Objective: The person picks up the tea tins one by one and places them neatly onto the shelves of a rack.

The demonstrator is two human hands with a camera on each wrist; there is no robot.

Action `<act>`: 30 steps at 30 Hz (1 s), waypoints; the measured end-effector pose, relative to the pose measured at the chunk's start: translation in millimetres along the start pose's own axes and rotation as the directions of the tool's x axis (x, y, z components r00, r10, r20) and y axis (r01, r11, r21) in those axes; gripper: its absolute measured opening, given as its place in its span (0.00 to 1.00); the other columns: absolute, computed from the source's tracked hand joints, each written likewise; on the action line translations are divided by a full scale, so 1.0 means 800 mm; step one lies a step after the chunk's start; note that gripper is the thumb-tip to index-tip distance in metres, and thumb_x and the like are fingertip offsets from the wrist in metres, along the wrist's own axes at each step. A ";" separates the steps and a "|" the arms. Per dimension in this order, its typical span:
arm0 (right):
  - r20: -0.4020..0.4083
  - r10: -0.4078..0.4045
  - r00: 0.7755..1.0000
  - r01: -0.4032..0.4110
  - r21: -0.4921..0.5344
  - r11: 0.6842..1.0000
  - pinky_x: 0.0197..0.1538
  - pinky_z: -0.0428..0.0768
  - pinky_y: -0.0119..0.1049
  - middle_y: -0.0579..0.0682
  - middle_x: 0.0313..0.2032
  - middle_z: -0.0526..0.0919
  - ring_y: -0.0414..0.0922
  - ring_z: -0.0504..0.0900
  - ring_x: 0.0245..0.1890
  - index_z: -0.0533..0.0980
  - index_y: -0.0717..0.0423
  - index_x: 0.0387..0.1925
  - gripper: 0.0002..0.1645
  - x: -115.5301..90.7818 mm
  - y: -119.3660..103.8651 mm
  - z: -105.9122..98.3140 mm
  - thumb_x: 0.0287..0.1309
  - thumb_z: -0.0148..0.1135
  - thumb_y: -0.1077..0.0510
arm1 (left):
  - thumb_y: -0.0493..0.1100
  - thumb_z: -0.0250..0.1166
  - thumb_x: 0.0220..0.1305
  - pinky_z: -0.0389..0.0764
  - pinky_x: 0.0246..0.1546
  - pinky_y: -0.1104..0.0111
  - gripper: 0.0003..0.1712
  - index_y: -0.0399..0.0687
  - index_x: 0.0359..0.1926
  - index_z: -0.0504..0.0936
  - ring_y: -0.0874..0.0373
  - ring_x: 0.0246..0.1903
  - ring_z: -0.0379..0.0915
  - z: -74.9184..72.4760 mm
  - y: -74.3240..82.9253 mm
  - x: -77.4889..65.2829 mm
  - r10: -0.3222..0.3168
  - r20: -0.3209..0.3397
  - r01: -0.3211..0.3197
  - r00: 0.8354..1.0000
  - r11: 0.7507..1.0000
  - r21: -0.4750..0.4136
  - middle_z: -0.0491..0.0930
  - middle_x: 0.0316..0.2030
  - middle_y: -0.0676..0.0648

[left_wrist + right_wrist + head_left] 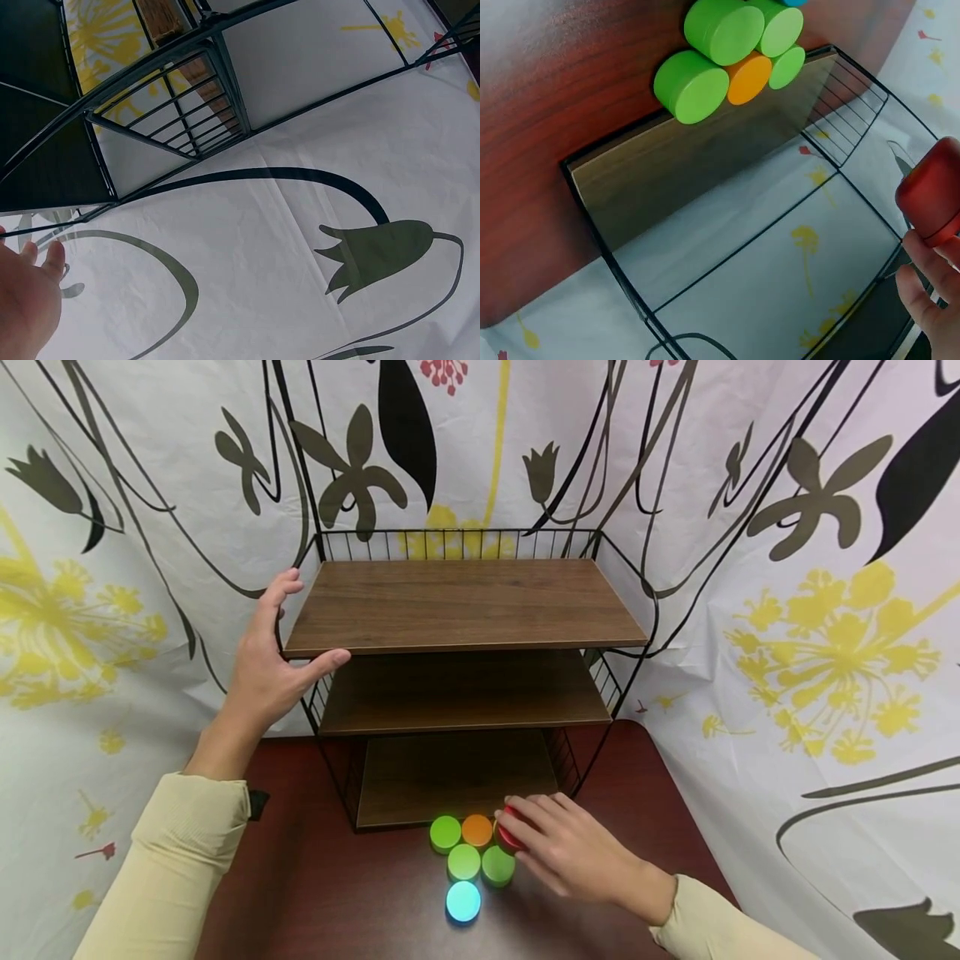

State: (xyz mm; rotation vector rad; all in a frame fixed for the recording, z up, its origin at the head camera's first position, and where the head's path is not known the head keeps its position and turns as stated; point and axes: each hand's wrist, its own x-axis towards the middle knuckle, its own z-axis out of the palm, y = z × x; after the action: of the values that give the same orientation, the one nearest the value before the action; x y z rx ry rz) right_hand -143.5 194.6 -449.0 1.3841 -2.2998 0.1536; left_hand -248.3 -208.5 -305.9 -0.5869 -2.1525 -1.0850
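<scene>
Fingers [536, 814] of the right hand [573, 852] curl around a small red round puck [510, 831], gripping it at the front edge of the dark reddish-brown tabletop [315, 893], just before the lowest board of the shelf unit. From the right wrist view the red puck [932, 201] sits pinched at the fingertips [922, 296], lifted clear of the others.

Right beside it lies a tight cluster of matching round pucks: an orange one [476, 830] touching the red one's left side, a light green puck [446, 832] further left, two more green pucks [464, 862] [497, 865] just in front, and a glowing cyan puck [462, 902] nearest the person. All of them rest flat on the table, touching or nearly touching one another.

Behind the cluster stands a three-tier shelf of dark walnut-coloured boards in a thin black wire frame [465, 602], its back against the wall covering.

Up at the top tier, the left hand [273, 664] rests on the shelf's left front corner, fingers straight along the side rail and the thumb pressed against the front edge of the board; the grip looks relaxed rather than clenched. Both arms wear cream ribbed sleeves [172, 868].

White fabric printed with black stems and yellow flowers [825, 643] hangs around the table on all sides.
</scene>
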 end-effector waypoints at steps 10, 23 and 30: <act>-0.079 -0.027 0.996 0.029 0.024 0.999 0.49 0.78 0.47 0.54 0.61 0.77 0.51 0.78 0.52 0.72 0.53 0.67 0.28 0.010 0.013 -0.032 0.69 0.53 0.48 | 0.45 0.79 0.51 0.54 0.71 0.63 0.50 0.51 0.72 0.63 0.61 0.73 0.50 0.000 0.002 -0.002 -0.013 0.001 0.013 1.000 1.000 0.000 0.56 0.75 0.51; -0.186 -0.041 0.982 0.053 0.062 0.997 0.47 0.76 0.44 0.53 0.57 0.79 0.50 0.78 0.49 0.74 0.55 0.64 0.28 0.038 0.026 -0.074 0.67 0.55 0.48 | 0.48 0.78 0.52 0.53 0.72 0.60 0.50 0.53 0.73 0.62 0.61 0.73 0.50 -0.002 0.003 0.000 -0.017 0.011 0.016 1.000 1.000 0.006 0.56 0.75 0.52; -0.189 -0.041 0.981 0.055 0.070 0.996 0.49 0.75 0.44 0.53 0.56 0.79 0.50 0.77 0.49 0.75 0.55 0.63 0.28 0.048 0.028 -0.094 0.67 0.55 0.47 | 0.48 0.78 0.52 0.53 0.72 0.59 0.50 0.52 0.73 0.62 0.60 0.73 0.50 -0.001 0.003 -0.001 -0.017 0.011 0.017 1.000 1.000 0.012 0.56 0.75 0.52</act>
State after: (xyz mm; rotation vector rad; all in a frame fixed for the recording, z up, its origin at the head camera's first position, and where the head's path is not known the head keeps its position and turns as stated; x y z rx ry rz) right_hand -154.0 198.2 -362.3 1.3970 -2.1234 0.3433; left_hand -246.2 -208.0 -304.5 -0.5720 -2.1753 -1.0798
